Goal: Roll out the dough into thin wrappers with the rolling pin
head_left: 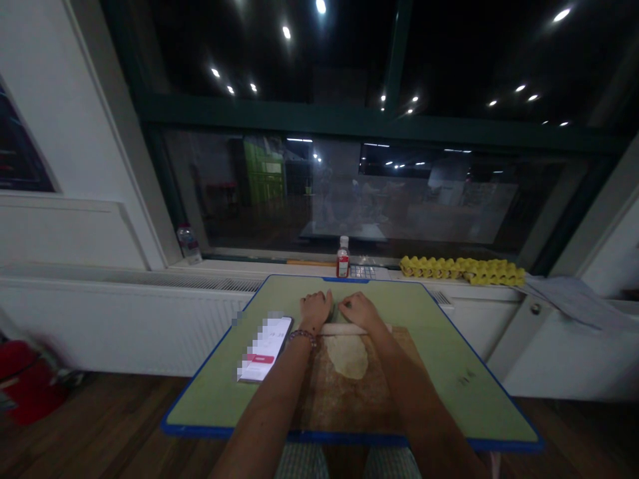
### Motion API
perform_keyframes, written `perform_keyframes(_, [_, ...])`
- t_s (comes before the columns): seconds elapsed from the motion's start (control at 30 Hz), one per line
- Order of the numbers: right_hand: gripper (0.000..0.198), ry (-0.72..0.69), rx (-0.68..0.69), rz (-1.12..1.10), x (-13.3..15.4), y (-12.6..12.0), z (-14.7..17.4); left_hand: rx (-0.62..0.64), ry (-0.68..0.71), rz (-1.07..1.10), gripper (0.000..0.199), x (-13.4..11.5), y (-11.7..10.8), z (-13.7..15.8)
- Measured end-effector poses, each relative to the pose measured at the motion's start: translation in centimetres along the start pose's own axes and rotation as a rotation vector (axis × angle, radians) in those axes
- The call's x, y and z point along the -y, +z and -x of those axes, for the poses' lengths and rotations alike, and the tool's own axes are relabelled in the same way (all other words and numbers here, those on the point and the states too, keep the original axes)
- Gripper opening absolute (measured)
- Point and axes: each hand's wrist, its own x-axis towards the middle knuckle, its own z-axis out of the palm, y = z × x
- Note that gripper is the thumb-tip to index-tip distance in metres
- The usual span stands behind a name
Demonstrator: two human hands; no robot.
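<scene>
A pale wooden rolling pin [344, 329] lies crosswise over the far end of a flat, roughly oval sheet of dough [349, 359]. Under both is a brown wooden board [344, 409]. My left hand [315, 308] rests over the pin's left end, its fingers reaching past it and the thumb apart. A beaded bracelet [304, 336] circles that wrist. Over the pin's right part, my right hand [359, 310] has its fingers loosely bent and apart. The heels of both hands seem to press on the pin, with no fingers wrapped around it.
A lit phone [267, 349] lies left of the board on the green, blue-edged table [449, 372]. Behind, the sill holds a small bottle with red contents [343, 258], yellow egg trays [462, 269] and a clear bottle [188, 243]. A radiator [124, 326] stands left.
</scene>
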Motion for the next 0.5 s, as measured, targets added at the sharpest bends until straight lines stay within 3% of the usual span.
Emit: perform_keyframes(0.5, [0.036, -0.005, 0.005, 0.011, -0.1, 0.1, -0.5, -0.015, -0.046, 0.003, 0.054, 0.0, 0.6, -1.1])
